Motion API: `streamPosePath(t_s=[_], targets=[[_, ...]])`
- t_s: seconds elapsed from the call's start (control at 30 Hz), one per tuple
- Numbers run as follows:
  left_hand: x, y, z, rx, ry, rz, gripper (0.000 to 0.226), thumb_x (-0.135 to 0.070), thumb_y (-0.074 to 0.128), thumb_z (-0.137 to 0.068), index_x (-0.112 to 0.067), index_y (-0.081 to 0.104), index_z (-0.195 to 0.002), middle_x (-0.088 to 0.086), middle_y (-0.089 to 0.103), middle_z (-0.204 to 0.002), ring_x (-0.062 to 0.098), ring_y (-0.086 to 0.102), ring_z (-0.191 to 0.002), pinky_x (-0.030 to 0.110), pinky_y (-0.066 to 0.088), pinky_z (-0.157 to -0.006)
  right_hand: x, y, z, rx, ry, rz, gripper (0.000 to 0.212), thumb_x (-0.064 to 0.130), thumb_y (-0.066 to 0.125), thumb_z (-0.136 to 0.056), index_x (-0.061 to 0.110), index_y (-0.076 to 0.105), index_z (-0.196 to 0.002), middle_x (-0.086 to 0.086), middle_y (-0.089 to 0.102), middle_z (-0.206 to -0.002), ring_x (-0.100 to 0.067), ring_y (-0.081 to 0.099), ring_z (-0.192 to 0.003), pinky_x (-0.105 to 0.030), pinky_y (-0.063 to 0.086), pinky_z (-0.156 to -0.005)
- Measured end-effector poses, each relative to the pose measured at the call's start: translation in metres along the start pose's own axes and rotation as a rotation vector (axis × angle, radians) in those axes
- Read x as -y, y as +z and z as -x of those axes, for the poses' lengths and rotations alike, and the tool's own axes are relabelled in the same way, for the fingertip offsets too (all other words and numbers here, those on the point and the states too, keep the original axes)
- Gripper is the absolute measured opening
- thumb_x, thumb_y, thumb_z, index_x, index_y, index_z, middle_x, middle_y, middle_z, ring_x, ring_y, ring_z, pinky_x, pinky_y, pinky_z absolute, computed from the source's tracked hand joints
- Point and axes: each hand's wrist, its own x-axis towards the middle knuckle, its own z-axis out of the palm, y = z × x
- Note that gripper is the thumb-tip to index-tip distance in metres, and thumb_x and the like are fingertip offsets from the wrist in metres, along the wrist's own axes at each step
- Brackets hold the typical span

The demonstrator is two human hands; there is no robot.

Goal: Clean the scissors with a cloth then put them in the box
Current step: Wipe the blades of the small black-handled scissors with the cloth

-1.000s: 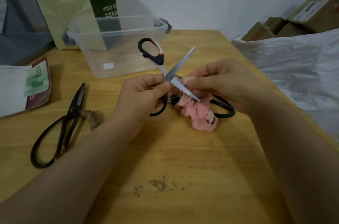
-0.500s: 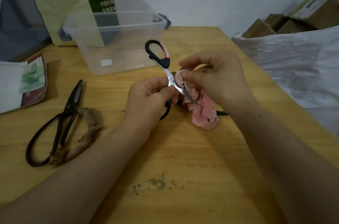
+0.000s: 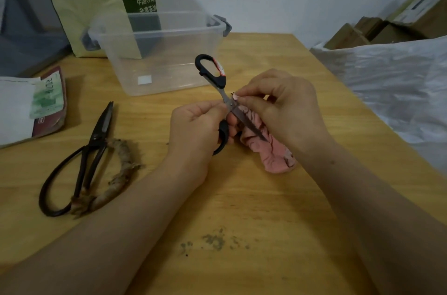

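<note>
Black-handled scissors were held above the counter, just in front of the clear plastic box, not inside it. Left hand grip was clenched around the lower handle loop, thumb and forefinger pressed near the pivot. Upper handle loop, with a red-and-white mark on it, was seen sticking up toward the box's front right corner. Scissors were held open; one blade was angled down and away from the box, lying across the pink cloth. The other blade was mostly hidden behind the right fingers, only a dark tip visible. Right hand grip was closed on the cloth, fingertips pinched against the blade next to the pivot; cloth was bunched under that hand, its lower end hanging to or resting on the counter, contact could not be told. The box was seen with no lid on and grey latches at both ends, nothing visible inside except a small white label on the front wall. A second pair of dark old scissors was lying closed on the counter, well left of the box's front, with a frayed rope-like wrap on one handle loop. Dark stains were noted on the counter, far in front of the box, between the forearms.
</note>
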Motion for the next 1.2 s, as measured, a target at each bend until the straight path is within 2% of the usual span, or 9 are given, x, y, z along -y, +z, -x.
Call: streamPosePath(t_s=[0.13,0.3,0.43,0.53,0.6,0.73,0.87,1.0,1.2], targets=[[-0.0001,-0.0018,-0.0012,-0.016,-0.008,0.012,0.022,0.000,0.053,-0.090,-0.002,0.065,-0.072,0.010,0.058,-0.057,0.016,0.052,-0.046,0.022,0.043,-0.042,0.0037,0.0048,0.0022,0.055,-0.097,0.068,0.007,0.014,0.070,-0.083,0.016,0.075,-0.087,0.006,0.065,-0.088,-0.009,0.060,-0.083,-0.020,0.047,-0.074],[-0.0002,0.0002,-0.0011,-0.010,-0.021,0.012,0.020,0.000,0.053,-0.091,-0.001,0.064,-0.075,0.007,0.058,-0.053,0.015,0.052,-0.042,0.022,0.045,-0.041,-0.0013,-0.0041,-0.0030,-0.002,-0.059,0.080,0.008,0.013,0.068,-0.084,0.015,0.075,-0.087,0.010,0.061,-0.087,-0.007,0.057,-0.085,-0.024,0.047,-0.078],[-0.0008,-0.0019,-0.0012,-0.024,-0.020,0.016,0.020,-0.001,0.054,-0.090,-0.001,0.064,-0.073,0.008,0.059,-0.053,0.015,0.053,-0.043,0.022,0.045,-0.041,0.0010,0.0010,0.0012,0.084,-0.179,0.083,0.010,0.009,0.066,-0.084,0.013,0.075,-0.088,0.008,0.060,-0.090,-0.010,0.059,-0.086,-0.026,0.050,-0.079],[-0.0012,-0.0028,-0.0023,-0.026,-0.016,0.001,0.021,-0.001,0.053,-0.091,-0.002,0.064,-0.073,0.006,0.060,-0.052,0.016,0.054,-0.043,0.022,0.045,-0.042,-0.0043,-0.0013,-0.0030,0.061,-0.157,0.054,0.011,0.007,0.067,-0.083,0.013,0.075,-0.089,0.008,0.062,-0.090,-0.010,0.060,-0.086,-0.029,0.050,-0.080],[-0.0013,-0.0022,-0.0027,-0.024,-0.017,-0.003,0.020,-0.001,0.053,-0.091,-0.002,0.064,-0.075,0.006,0.060,-0.052,0.016,0.054,-0.043,0.022,0.045,-0.041,-0.0050,-0.0033,-0.0034,0.025,-0.166,0.068,0.011,0.007,0.067,-0.083,0.012,0.075,-0.089,0.006,0.063,-0.091,-0.011,0.060,-0.086,-0.031,0.051,-0.079],[-0.0022,-0.0030,-0.0015,-0.032,0.007,-0.011,0.021,-0.002,0.054,-0.090,-0.003,0.064,-0.071,0.006,0.060,-0.052,0.017,0.055,-0.044,0.022,0.044,-0.042,0.0007,0.0015,0.0013,0.094,-0.331,0.119,0.017,0.009,0.059,-0.084,0.007,0.075,-0.090,-0.003,0.065,-0.093,-0.020,0.063,-0.086,-0.033,0.052,-0.074],[-0.0021,-0.0029,-0.0024,-0.021,0.002,-0.023,0.021,-0.001,0.053,-0.091,-0.001,0.064,-0.074,0.009,0.060,-0.056,0.018,0.056,-0.046,0.024,0.048,-0.044,-0.0054,-0.0040,-0.0033,0.059,-0.266,0.103,0.015,0.007,0.062,-0.084,0.009,0.075,-0.091,0.006,0.062,-0.092,-0.015,0.062,-0.086,-0.036,0.052,-0.077],[-0.0032,-0.0042,-0.0027,-0.020,-0.019,0.003,0.020,-0.001,0.052,-0.092,0.001,0.064,-0.076,0.008,0.060,-0.054,0.017,0.057,-0.046,0.022,0.049,-0.045,0.0027,0.0031,0.0024,0.093,-0.399,0.149,0.018,0.007,0.059,-0.082,0.007,0.075,-0.087,-0.006,0.067,-0.091,-0.024,0.064,-0.081,-0.037,0.055,-0.068],[-0.0034,-0.0035,-0.0021,0.007,-0.028,0.012,0.020,0.000,0.051,-0.092,0.002,0.064,-0.077,0.011,0.060,-0.058,0.019,0.056,-0.048,0.023,0.050,-0.046,-0.0036,-0.0036,-0.0016,0.048,-0.229,0.128,0.012,0.009,0.064,-0.084,0.012,0.075,-0.089,0.003,0.066,-0.092,-0.013,0.061,-0.085,-0.038,0.052,-0.077]])
